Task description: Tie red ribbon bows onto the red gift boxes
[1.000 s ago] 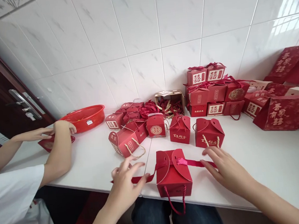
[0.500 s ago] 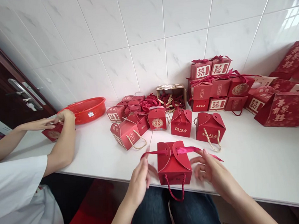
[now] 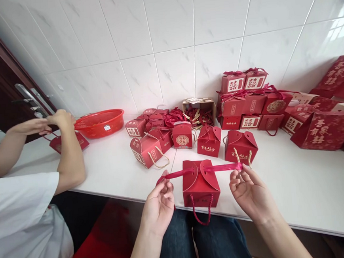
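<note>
A red gift box [image 3: 201,188] with rounded top flaps stands at the table's front edge, its red cord handle [image 3: 203,218] hanging down in front. Through the holes in the flaps runs a red ribbon [image 3: 221,167], stretched out to both sides. On the left, my left hand [image 3: 159,201] pinches one end between thumb and fingers, palm turned up. The other end is pinched in my right hand [image 3: 250,192], also palm up. Both hands are clear of the box itself. A box with a gold cord handle [image 3: 240,147] stands just behind my right hand.
Several small red boxes [image 3: 145,151] stand behind, near an open carton of ribbons [image 3: 199,113]. Stacked boxes [image 3: 247,103] and larger boxes [image 3: 323,129] fill the right. At left, a co-worker's hands [image 3: 59,118] work over a red box [image 3: 60,143] beside a red basin [image 3: 101,124].
My hands have turned palm up and drawn the ribbon ends outward, so the ribbon is now straighter. The co-worker's hands have risen above their box.
</note>
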`<action>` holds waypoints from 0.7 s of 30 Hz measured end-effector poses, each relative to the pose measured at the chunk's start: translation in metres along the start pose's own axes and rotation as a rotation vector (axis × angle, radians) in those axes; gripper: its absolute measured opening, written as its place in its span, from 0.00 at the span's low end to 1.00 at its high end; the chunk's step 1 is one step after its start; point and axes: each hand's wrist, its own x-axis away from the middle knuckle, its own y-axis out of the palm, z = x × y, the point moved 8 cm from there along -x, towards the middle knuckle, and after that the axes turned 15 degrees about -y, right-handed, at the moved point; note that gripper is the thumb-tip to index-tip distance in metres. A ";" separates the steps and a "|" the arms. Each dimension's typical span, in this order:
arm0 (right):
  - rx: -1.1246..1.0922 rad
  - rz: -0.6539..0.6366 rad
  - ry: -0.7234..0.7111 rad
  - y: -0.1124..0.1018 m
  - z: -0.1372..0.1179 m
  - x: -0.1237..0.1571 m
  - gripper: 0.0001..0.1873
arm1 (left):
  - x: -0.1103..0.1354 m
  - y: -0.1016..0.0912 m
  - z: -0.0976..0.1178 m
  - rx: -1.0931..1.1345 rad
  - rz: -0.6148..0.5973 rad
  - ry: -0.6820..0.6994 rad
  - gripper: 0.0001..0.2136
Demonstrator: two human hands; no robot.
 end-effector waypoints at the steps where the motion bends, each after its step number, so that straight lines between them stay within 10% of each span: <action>1: 0.005 0.004 0.000 -0.001 -0.001 0.001 0.03 | 0.002 0.002 0.000 0.002 -0.020 0.002 0.12; 10: 0.189 -0.085 -0.164 0.012 -0.018 0.004 0.07 | 0.028 0.032 0.040 -0.246 -0.082 0.339 0.08; 15: 0.401 -0.382 -0.511 0.067 -0.057 0.010 0.08 | 0.060 0.094 0.066 -0.701 -0.180 0.665 0.07; 21: 0.580 -0.722 -0.707 0.146 -0.069 0.027 0.08 | 0.074 0.170 0.056 -1.040 -0.313 0.689 0.10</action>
